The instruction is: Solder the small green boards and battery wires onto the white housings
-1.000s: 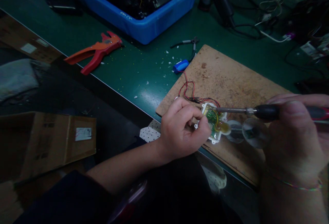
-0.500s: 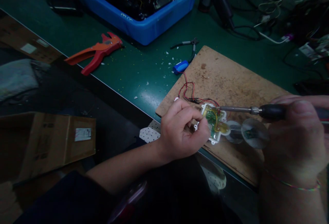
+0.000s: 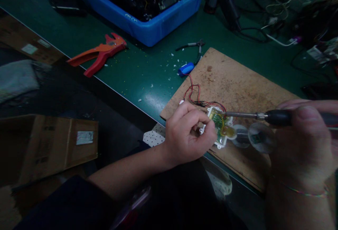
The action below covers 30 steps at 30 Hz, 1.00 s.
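Observation:
My left hand [image 3: 190, 133] is closed in a pinch at the left edge of a white-framed circuit board housing [image 3: 218, 123], which has a green board and yellow parts inside. My right hand [image 3: 307, 142] grips the black handle of a soldering iron [image 3: 278, 116]. Its metal shaft points left, and the tip meets the upper right part of the housing, near the wire ends. Thin red and black wires [image 3: 198, 94] run from there toward a blue cylindrical battery [image 3: 186, 69]. Two clear round discs [image 3: 260, 138] are beside the housing, close to my right hand.
Beneath the work is a brown wooden board [image 3: 237, 77] on the green table [image 3: 142, 78]. Red-orange cutting pliers [image 3: 101, 52] and small dark cutters [image 3: 198, 49] lie beyond it. A blue bin [image 3: 155, 29] of parts stands behind. A cardboard box [image 3: 55, 145] sits below, left.
The soldering iron has shifted very slightly, its tip still at the upper right of the housing. My left hand keeps the same pinch and place.

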Each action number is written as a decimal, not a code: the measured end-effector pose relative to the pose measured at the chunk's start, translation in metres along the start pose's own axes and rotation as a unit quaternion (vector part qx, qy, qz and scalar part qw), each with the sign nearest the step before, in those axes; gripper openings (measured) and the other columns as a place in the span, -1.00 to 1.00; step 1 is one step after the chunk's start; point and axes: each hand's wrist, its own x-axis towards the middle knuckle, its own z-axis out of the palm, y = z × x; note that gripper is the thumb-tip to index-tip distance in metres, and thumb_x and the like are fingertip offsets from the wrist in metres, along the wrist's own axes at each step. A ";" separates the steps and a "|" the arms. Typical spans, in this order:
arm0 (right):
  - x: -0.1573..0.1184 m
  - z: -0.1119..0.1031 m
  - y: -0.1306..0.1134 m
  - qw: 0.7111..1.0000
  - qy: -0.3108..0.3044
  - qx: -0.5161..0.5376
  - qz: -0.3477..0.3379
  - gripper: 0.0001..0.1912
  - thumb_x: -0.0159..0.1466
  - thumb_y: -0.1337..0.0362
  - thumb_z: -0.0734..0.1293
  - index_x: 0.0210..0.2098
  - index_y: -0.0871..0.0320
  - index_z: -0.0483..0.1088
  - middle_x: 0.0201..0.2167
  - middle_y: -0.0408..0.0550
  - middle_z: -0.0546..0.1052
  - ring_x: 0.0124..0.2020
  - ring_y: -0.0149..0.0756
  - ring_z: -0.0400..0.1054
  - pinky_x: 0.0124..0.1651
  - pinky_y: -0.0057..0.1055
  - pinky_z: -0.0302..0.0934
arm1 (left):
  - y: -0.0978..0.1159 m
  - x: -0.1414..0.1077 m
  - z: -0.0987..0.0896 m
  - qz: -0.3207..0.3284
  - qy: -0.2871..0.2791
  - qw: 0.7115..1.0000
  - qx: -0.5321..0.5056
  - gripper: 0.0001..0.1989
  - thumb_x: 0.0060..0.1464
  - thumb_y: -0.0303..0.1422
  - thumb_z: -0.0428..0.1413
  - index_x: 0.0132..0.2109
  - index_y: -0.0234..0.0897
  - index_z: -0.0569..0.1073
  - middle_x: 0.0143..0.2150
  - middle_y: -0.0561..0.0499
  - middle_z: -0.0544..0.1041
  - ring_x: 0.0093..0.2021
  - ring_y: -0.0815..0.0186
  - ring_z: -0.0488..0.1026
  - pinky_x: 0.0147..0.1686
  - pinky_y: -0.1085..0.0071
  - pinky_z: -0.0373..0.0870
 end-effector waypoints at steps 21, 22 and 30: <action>-0.001 0.002 -0.009 0.999 -0.035 -0.006 0.017 -0.85 0.16 0.19 0.54 -0.41 0.12 0.57 -0.45 -0.16 0.56 -0.45 -0.36 0.41 -0.38 -0.36 0.20 | -0.001 -0.001 0.000 -0.007 -0.001 1.000 0.002 -0.85 0.09 -0.54 0.24 -0.41 -0.29 0.46 -0.49 0.13 0.36 -0.44 0.43 0.34 -0.37 0.45 0.37; -0.002 0.002 -0.009 0.999 -0.035 -0.007 0.016 -0.85 0.16 0.19 0.54 -0.41 0.12 0.57 -0.46 -0.17 0.56 -0.46 -0.36 0.41 -0.38 -0.36 0.21 | -0.001 -0.001 0.000 -0.006 -0.002 1.000 0.003 -0.84 0.09 -0.54 0.24 -0.41 -0.29 0.46 -0.49 0.13 0.36 -0.44 0.43 0.34 -0.37 0.45 0.38; -0.001 -0.001 -0.005 1.000 -0.031 0.000 0.005 -0.82 0.16 0.17 0.54 -0.41 0.13 0.55 -0.46 -0.18 0.54 -0.47 -0.39 0.40 -0.40 -0.38 0.21 | 0.000 -0.001 0.000 -0.010 -0.005 1.000 -0.002 -0.85 0.10 -0.54 0.24 -0.40 -0.29 0.47 -0.45 0.10 0.40 -0.42 0.43 0.37 -0.43 0.49 0.34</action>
